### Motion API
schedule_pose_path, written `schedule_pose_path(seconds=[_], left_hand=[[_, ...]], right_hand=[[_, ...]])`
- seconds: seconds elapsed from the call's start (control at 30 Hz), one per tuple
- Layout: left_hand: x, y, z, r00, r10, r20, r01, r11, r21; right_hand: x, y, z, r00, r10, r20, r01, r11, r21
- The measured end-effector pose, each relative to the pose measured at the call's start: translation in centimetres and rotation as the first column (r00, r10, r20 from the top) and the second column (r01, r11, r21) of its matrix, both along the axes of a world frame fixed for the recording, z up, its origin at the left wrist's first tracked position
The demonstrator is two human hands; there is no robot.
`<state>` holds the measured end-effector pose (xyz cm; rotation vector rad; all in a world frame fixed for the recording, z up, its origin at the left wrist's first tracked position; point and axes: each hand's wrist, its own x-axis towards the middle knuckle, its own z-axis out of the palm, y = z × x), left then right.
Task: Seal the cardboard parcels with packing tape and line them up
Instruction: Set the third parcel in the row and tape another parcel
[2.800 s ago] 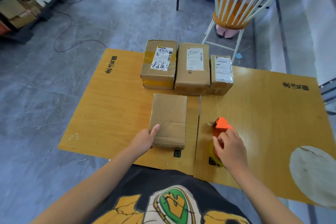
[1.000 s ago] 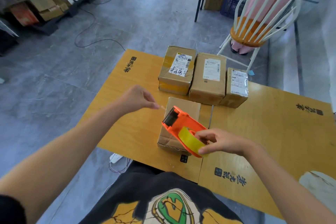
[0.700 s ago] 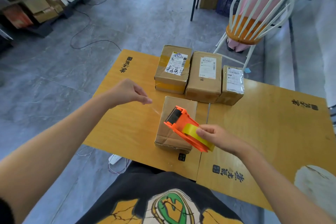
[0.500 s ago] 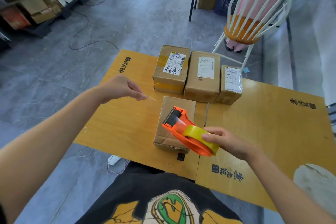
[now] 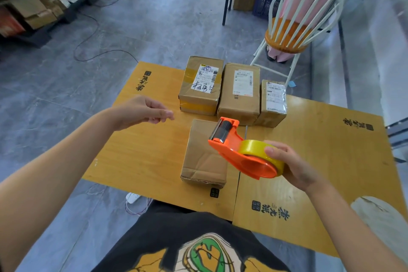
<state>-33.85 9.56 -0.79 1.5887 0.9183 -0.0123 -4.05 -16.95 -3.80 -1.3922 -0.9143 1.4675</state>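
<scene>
Parcel in hand: a plain brown cardboard parcel (image 5: 204, 152) lies flat on the wooden worktop (image 5: 141, 152), near the front edge, just in front of a row of three.
Finished row: three labelled parcels (image 5: 239, 93) stand side by side at the far edge, touching or nearly so.
Right hand: the right hand (image 5: 291, 163) grips the yellow tape roll of an orange tape dispenser (image 5: 240, 152), held in the air above the plain parcel's right side, roller end pointing away.
Left hand: the left hand (image 5: 143, 111) hovers over the worktop, left of the parcels, fingers loosely curled and thumb near fingertips; whether it pinches a tape end cannot be told.
Handling: the parcel looks light and stiff, its corners slightly crushed; it probably slides easily.
Where to hold: press a flat palm on its top, clear of the tape line.
</scene>
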Motion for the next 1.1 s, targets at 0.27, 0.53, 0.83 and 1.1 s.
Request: schedule_pose_path(seconds=[0.27, 0.53, 0.83, 1.1], left_hand=[[1.0, -2.0, -0.2, 0.943, -0.077, 0.323, 0.138, 0.976, -0.17], [5.6, -8.2, -6.1, 0.796, 0.429, 0.428, -0.029, 0.732, -0.68], [9.0, -11.3, -6.4, 0.45, 0.867, 0.211, -0.215, 0.335, -0.917], [8.4, -11.8, -5.8, 0.292, 0.942, 0.168, -0.194, 0.23, -0.954]], right_hand=[[0.1, 0.7, 1.8, 0.953, -0.145, -0.264, 0.183, 0.975, 0.125], [-3.4, 5.0, 2.1, 0.817, -0.397, -0.419, 0.457, 0.888, 0.049], [-8.6, 9.2, 0.6, 0.55, -0.668, -0.501, 0.688, 0.703, -0.18], [-10.6, 10.4, 0.4, 0.47, -0.764, -0.441, 0.75, 0.61, -0.258]])
